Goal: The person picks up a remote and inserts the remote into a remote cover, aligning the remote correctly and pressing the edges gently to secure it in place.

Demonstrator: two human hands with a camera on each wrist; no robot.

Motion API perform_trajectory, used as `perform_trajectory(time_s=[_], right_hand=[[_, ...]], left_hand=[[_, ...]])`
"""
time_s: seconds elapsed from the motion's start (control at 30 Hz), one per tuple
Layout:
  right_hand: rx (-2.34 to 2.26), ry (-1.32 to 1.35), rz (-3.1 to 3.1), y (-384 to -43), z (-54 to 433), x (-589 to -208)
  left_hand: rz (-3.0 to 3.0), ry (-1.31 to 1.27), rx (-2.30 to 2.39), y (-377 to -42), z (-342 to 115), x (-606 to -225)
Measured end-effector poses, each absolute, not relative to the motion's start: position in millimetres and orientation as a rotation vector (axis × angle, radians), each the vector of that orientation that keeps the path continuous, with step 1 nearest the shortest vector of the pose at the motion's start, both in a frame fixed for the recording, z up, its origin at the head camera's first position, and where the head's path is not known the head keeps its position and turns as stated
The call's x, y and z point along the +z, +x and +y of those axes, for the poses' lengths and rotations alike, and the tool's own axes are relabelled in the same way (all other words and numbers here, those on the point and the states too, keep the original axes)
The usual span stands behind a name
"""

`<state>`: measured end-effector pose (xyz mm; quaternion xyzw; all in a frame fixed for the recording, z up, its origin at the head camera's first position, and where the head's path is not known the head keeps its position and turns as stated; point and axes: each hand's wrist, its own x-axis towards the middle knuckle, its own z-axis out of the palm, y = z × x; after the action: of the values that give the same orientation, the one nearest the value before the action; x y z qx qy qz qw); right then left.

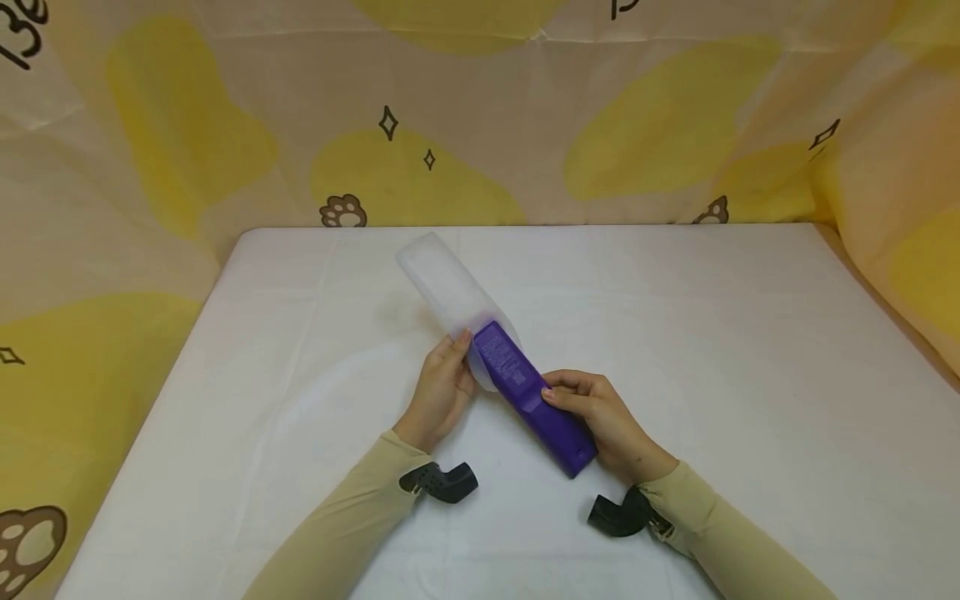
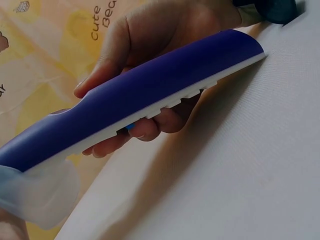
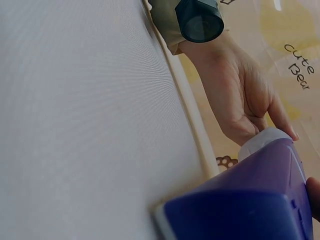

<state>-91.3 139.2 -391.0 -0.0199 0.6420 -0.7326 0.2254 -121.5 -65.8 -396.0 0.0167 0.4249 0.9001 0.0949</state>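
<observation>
A purple remote control (image 1: pixel 525 392) is held at a slant above the table, its back with a printed label facing the head camera. The left wrist view shows its white front edge with raised buttons. A translucent soft sleeve (image 1: pixel 442 275) covers its far end and extends beyond it toward the upper left. My left hand (image 1: pixel 438 387) pinches the sleeve beside the remote's far end, thumb on top. The right hand (image 1: pixel 611 421) grips the remote around its middle, thumb on the back and fingers curled beneath, as the remote's side (image 2: pixel 165 75) shows.
A white cloth-covered table (image 1: pixel 315 500) lies under both hands. Behind it and at the sides hangs a yellow and cream patterned curtain (image 1: pixel 465 100). Black wrist cameras (image 1: pixel 450 483) are strapped at both sleeve cuffs.
</observation>
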Motion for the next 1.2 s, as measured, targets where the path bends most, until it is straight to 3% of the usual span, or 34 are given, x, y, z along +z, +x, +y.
perform_trajectory(time_s=[1.2], right_hand=[[-2.095,-0.036,1.774,-87.0,133.2,-390.3]], left_hand=[[1.212,0.091,2.663,-117.2,-62.5,-395.9]])
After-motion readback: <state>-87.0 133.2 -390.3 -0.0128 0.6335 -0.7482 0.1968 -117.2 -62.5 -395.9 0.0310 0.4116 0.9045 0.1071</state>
